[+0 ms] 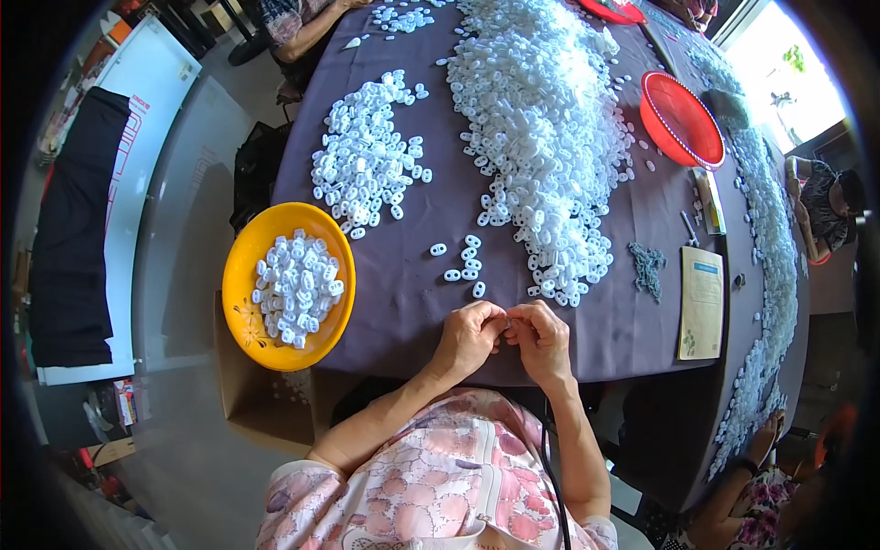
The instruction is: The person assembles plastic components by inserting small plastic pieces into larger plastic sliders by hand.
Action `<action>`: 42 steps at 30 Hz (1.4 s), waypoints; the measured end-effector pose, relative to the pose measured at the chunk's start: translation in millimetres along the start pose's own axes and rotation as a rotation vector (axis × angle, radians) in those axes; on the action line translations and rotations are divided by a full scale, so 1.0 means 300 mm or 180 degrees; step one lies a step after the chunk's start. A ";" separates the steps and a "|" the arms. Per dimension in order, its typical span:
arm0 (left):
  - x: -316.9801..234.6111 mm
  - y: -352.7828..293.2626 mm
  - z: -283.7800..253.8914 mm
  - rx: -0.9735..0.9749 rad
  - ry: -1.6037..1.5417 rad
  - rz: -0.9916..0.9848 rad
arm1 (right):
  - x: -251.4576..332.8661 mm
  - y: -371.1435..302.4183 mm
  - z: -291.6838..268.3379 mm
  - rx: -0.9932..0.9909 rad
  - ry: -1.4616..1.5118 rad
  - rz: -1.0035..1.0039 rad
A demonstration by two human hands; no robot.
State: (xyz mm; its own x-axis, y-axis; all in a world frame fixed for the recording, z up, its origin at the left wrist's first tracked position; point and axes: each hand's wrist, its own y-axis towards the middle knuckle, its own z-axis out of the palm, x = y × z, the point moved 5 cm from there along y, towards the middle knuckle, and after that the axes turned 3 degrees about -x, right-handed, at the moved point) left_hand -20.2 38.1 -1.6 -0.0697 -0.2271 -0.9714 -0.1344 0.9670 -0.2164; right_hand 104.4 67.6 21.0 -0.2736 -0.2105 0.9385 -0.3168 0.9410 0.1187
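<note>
Two hands, mine, at the near edge of the cloth-covered tabletop (394, 316). Left hand (469, 339): fingers bent, tips closed in a pinch. Right hand (543, 339): the same, its fingertips meeting the left's. Item pinched: hidden among my fingers; I cannot tell what it is.

Small white two-holed pieces: one loose cluster (470, 264) just beyond my hands; one large heap (536, 137), running from near my right hand to the far end; one smaller pile (367, 151), to the left of the heap.

One yellow bowl (246, 316), at the tabletop's left edge, with white pieces (298, 291) inside. One red basket (683, 119), right of the heap. One grey-green tangle (647, 270), between heap and tan booklet (701, 302).
</note>
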 end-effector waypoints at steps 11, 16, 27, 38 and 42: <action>-0.002 -0.001 -0.004 -0.0055 -0.0114 -0.0071 | -0.036 -0.017 0.005 -0.0182 0.0236 0.0044; 0.000 0.001 -0.010 -0.0034 -0.0071 -0.0107 | -0.029 -0.018 0.007 -0.0200 0.0300 -0.0060; 0.009 0.006 -0.011 0.0097 -0.0163 -0.0191 | 0.030 -0.009 0.007 0.0035 -0.0615 -0.0641; 0.015 -0.002 -0.010 -0.0059 -0.0014 -0.0037 | -0.065 -0.029 0.009 -0.0056 0.0219 0.0407; 0.024 0.000 -0.010 0.0033 -0.0253 -0.0290 | -0.077 -0.040 0.004 -0.0300 0.0800 0.0761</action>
State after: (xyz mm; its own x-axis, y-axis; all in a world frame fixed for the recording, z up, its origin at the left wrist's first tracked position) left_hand -23.6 36.0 -8.4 0.0211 -0.3044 -0.9523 -0.1264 0.9441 -0.3046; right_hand 113.5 60.9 -2.4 -0.0945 0.0793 0.9924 -0.1824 0.9786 -0.0956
